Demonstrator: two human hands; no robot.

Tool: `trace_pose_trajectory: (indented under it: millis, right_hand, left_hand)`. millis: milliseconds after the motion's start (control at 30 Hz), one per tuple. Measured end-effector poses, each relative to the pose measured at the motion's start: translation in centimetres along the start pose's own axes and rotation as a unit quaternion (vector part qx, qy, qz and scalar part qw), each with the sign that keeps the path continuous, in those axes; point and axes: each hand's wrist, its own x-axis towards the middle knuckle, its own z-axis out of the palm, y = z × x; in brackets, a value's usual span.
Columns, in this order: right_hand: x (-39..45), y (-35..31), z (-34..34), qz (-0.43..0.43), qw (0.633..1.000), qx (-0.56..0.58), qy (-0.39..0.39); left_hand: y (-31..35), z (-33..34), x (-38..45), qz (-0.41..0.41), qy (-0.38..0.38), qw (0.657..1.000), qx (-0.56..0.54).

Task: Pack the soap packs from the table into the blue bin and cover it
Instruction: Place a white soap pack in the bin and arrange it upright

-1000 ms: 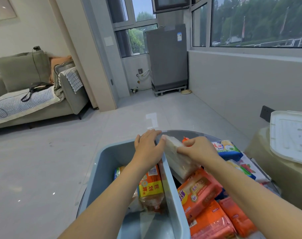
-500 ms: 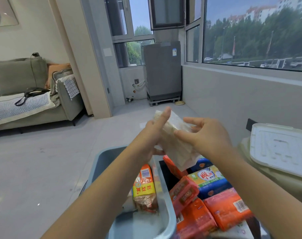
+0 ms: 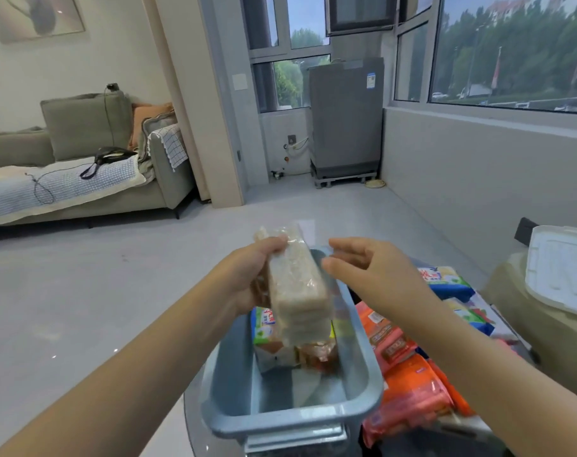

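At the bottom of the frame sat the blue bin (image 3: 290, 420), and right below the hands it already had a few packs inside, one with a green and white wrapper (image 3: 264, 326). Just to its right, in the lower right of the frame, a pile of orange soap packs (image 3: 412, 387) lay on the bench (image 3: 195, 423), touching the bin's side. Their print was too blurry to read. Above the bin, the left hand (image 3: 247, 278) held a pale soap pack in clear wrap (image 3: 295, 285), its long side running up and down the frame and tipped toward the bin. The way down looked short and straight. The right hand (image 3: 363, 268) was open with fingers spread, just beside the pack and not touching it. Farther right lay a blue and yellow pack (image 3: 445, 282) with red letters too small to read. At the right edge a white lid (image 3: 564, 268) waited, well apart from the bin.
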Motion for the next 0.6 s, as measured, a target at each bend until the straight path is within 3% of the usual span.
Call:
trace_pose_trajectory:
  millis: [133, 333, 600]
  right_hand:
    - [-0.3, 2.2, 0.8, 0.052, 0.996, -0.066, -0.040]
    - [-1.2, 4.3, 2.7, 0.084, 0.990, -0.029, -0.108]
    - [-1.1, 5.6, 3.5, 0.068, 0.990, -0.030, -0.118]
  left_hand:
    - [-2.2, -1.2, 0.4, -0.061, -0.021, 0.998, 0.016]
    - [-5.9, -0.2, 0.4, -0.151, -0.069, 0.984, 0.067]
    - [-5.7, 0.7, 0.8, -0.129, -0.090, 0.983, 0.092]
